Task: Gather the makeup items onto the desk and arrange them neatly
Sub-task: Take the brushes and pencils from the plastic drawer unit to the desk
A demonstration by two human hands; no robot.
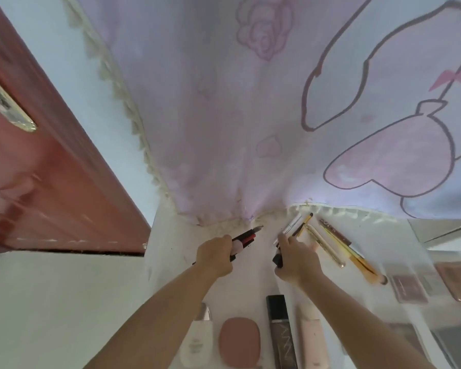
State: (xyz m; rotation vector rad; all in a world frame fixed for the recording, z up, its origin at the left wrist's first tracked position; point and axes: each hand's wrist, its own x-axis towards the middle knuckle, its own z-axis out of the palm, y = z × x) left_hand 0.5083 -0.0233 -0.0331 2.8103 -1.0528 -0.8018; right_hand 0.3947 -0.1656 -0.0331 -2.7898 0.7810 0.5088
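Observation:
My left hand (215, 258) grips a bundle of makeup sticks (246, 237), red, black and pink, over the back of the white desk (171, 249). My right hand (294, 258) holds another bundle of pens and brushes (293, 227), white, black and yellow, their tips pointing at the curtain. To the right of that hand lie a gold tube (325, 245), a yellow-handled brush (357, 258) and a dark brown stick (336, 231). Along the front of the desk sit a white bottle (197, 342), a pink oval compact (239, 342), a black tube (281, 331) and a pale pink tube (313, 342).
A pink printed curtain (250, 102) hangs behind the desk, its hem touching the back edge. A red-brown door (51, 182) stands at the left. Pink palettes (410, 288) and a rose one (458, 280) lie at the right.

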